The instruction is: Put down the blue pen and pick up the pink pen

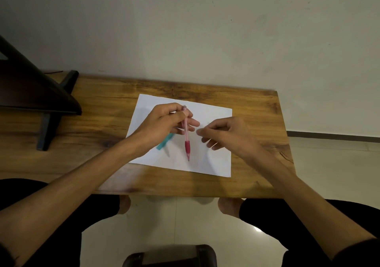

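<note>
My left hand [164, 122] grips the upper end of a pink mechanical pencil [186, 137] with a dark red grip, its tip pointing down toward me over a white sheet of paper [213, 159]. A teal pencil [164, 143] lies on the paper, partly hidden under my left wrist. My right hand [224, 135] hovers just right of the pink pencil, thumb and forefinger pinched close together; whether anything small sits between them is not visible.
The paper lies on a small wooden table [102, 122] against a pale wall. A black stand [41, 93] occupies the table's left end. My knees and feet show below the front edge, with a dark stool [170, 256] on the tiled floor.
</note>
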